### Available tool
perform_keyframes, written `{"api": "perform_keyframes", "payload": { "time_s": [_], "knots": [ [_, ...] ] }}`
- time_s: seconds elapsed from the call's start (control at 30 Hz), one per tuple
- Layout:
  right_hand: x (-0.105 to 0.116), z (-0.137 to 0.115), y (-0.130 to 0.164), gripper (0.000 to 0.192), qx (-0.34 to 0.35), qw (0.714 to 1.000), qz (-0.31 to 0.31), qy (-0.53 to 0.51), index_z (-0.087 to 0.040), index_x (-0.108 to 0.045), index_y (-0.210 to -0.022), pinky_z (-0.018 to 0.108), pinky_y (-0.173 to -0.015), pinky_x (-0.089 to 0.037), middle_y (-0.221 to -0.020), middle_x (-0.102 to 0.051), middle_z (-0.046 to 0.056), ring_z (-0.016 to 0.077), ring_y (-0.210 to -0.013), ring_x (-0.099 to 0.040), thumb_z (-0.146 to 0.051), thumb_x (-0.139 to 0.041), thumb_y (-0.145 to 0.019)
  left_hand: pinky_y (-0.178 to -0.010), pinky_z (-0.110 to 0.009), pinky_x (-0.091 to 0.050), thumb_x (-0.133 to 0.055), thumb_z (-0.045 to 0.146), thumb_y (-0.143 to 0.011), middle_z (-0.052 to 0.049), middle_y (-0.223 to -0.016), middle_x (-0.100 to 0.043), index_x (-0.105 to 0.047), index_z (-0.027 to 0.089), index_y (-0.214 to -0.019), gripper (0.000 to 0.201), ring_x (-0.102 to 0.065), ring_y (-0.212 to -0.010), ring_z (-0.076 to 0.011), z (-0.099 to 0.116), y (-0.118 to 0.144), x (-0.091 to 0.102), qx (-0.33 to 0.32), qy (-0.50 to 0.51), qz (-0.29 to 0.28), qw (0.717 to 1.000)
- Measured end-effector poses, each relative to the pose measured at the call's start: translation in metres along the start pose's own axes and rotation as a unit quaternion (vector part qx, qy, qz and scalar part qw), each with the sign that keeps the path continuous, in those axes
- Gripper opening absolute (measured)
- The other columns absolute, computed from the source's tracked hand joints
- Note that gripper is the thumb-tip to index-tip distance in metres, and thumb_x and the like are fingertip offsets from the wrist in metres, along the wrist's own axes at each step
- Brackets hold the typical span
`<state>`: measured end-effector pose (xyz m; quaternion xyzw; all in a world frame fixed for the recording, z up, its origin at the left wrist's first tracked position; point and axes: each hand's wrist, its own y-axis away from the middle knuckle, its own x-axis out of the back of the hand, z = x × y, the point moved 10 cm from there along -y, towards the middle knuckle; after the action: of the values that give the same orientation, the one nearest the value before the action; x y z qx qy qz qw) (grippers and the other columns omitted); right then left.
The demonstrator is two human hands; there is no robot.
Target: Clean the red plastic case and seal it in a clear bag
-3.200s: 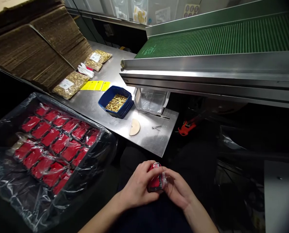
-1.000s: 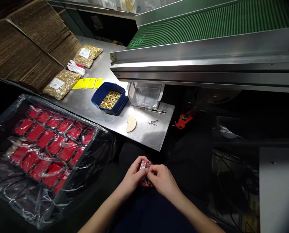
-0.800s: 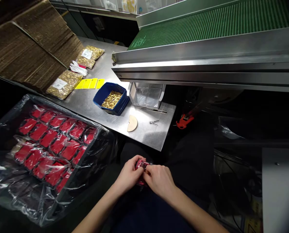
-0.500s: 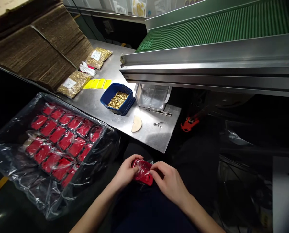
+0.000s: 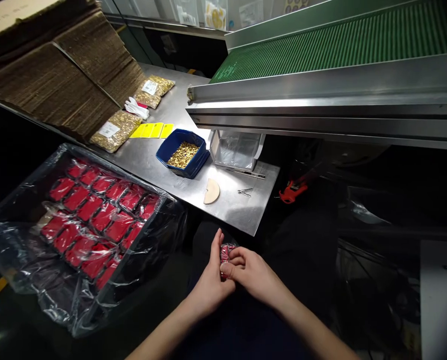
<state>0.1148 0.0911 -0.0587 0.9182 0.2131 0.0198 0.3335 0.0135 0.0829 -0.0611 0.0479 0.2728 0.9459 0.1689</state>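
A small red item in clear plastic wrap [image 5: 226,254] is held over my lap, turned on its edge with only a narrow side showing. Along its left side lies my left hand [image 5: 212,280], fingers straight and together, palm against the wrap. My right hand [image 5: 251,272] grips the other side with bent fingers, its thumb at the lower end. Most of the item is hidden between the hands. Several similar red wrapped items [image 5: 103,216] lie in rows in a plastic-lined crate [image 5: 153,212] to my left.
On the metal table [image 5: 148,162] are a blue bin of small gold pieces [image 5: 183,155], a pale half-round disc [image 5: 211,191], tweezers-like metal tool [image 5: 245,192], yellow cards [image 5: 151,130] and filled bags [image 5: 116,131]. A green conveyor [image 5: 321,55] overhangs it; stacked cardboard [image 5: 80,70] stands behind.
The red wrapped item has turned from face-up to on edge. My left hand has shifted right and straightened its fingers along it; my right hand's fingers have closed round its side.
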Motion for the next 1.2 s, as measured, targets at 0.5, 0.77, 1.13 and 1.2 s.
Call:
{"api": "perform_keyframes", "payload": {
  "time_s": [0.5, 0.77, 1.13, 1.2],
  "knots": [
    [0.032, 0.019, 0.016, 0.019, -0.032, 0.986, 0.126, 0.102, -0.023, -0.069, -0.082, 0.028, -0.070, -0.050, -0.086, -0.078, 0.004, 0.0222, -0.082, -0.074, -0.039, -0.062, -0.089, -0.125, -0.054, -0.022, -0.052, -0.002, -0.053, -0.005, -0.172, -0.003, -0.005, 0.038, -0.162, 0.125, -0.009, -0.158, -0.0323, -0.004, -0.017, -0.047, -0.007, 0.133, -0.091, 0.987],
    [0.070, 0.041, 0.019, 0.014, -0.060, 0.967, 0.220, 0.111, -0.022, -0.068, -0.081, 0.030, -0.066, -0.046, -0.077, -0.075, 0.003, 0.0226, -0.073, -0.070, -0.031, -0.057, -0.082, -0.128, -0.057, -0.013, -0.078, 0.007, -0.067, -0.011, -0.169, -0.020, -0.013, 0.032, -0.163, 0.119, -0.014, -0.157, -0.0335, 0.012, -0.029, -0.043, -0.104, -0.036, -0.117, 0.987],
    [0.035, -0.025, 0.017, 0.009, 0.086, 0.990, -0.109, -0.031, -0.018, -0.061, -0.088, 0.025, -0.069, -0.042, -0.080, -0.062, -0.001, 0.0144, -0.073, -0.053, -0.020, -0.060, -0.079, -0.093, -0.035, -0.050, -0.082, 0.036, -0.082, -0.006, -0.111, -0.071, -0.065, 0.020, -0.121, 0.046, -0.066, -0.104, -0.0236, 0.038, -0.027, -0.007, 0.000, 0.029, -0.220, 0.975],
    [0.031, -0.020, 0.008, 0.023, 0.069, 0.987, -0.116, -0.088, -0.020, -0.057, -0.104, 0.024, -0.065, -0.039, -0.078, -0.062, -0.003, 0.0124, -0.068, -0.050, -0.024, -0.063, -0.082, -0.081, -0.028, -0.048, -0.086, 0.033, -0.078, -0.003, -0.100, -0.070, -0.063, 0.019, -0.113, 0.044, -0.065, -0.091, -0.0179, 0.030, -0.023, -0.006, 0.034, 0.119, -0.221, 0.967]
  ]
}}
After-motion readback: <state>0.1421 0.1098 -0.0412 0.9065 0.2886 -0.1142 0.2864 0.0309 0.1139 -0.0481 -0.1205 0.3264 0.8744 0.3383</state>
